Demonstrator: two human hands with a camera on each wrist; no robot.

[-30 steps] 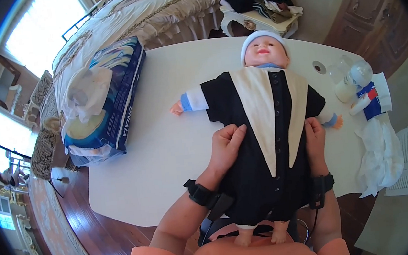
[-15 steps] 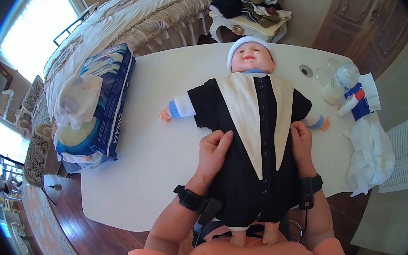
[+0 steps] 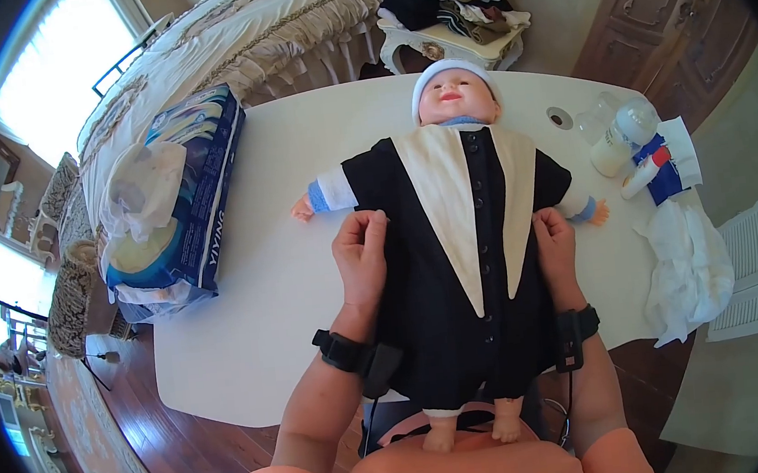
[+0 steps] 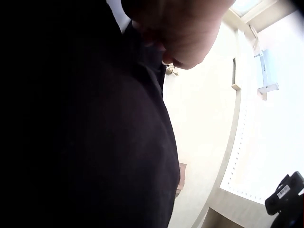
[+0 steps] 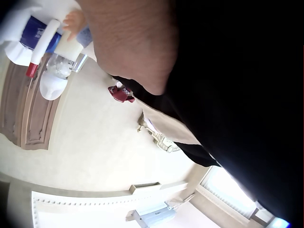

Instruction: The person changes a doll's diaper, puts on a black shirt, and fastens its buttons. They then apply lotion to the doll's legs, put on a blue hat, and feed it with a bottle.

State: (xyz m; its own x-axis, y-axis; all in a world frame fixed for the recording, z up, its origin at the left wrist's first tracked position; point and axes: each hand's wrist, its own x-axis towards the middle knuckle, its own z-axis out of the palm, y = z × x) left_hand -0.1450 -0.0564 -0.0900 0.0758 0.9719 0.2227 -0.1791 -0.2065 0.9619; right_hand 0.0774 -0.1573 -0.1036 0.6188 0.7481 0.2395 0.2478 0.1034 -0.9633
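A baby doll (image 3: 456,94) in a white cap lies face up, its feet at the table's near edge. It wears a black garment (image 3: 437,267) with cream lapels and a row of dark buttons over a white, blue-cuffed layer. At the garment's left side, just below the sleeve, my left hand (image 3: 362,258) pinches the black cloth with curled fingers. My right hand (image 3: 557,251) grips the opposite edge below the other sleeve. In the left wrist view black cloth (image 4: 109,133) fills much of the picture; the right hand (image 5: 135,40) is against the cloth in the right wrist view.
On the white table (image 3: 271,156), a blue diaper pack (image 3: 201,190) with a crumpled white item on top stands at the left. A baby bottle (image 3: 625,135), a red-capped tube (image 3: 645,173) and crumpled white material (image 3: 688,271) lie at the right. Behind are a bed and a clothes-piled stand.
My left hand has moved left and up along the garment's side, and the cloth there is spread wider. The right hand keeps its grip near the same spot. The head view has shifted slightly.
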